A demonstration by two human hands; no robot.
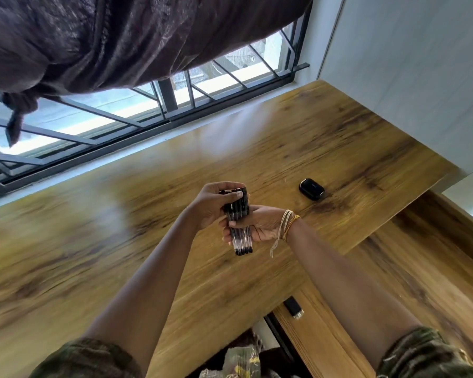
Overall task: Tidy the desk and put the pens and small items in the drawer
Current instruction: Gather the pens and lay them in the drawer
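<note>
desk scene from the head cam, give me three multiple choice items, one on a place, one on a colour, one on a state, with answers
1. Where does the small case lie?
A. on the desk, to the right of the hands
B. inside the drawer
C. on the window sill

2. What colour is the small case?
A. white
B. black
C. red

3. How are the pens held?
A. scattered flat on the desk
B. bunched together, gripped by both hands
C. one pen in the left hand only

Answers:
1. A, it rests on the wood to the right of the hands.
2. B, its shell is glossy black.
3. B, the left hand wraps the top of the bundle and the right hand holds it lower down.
</note>
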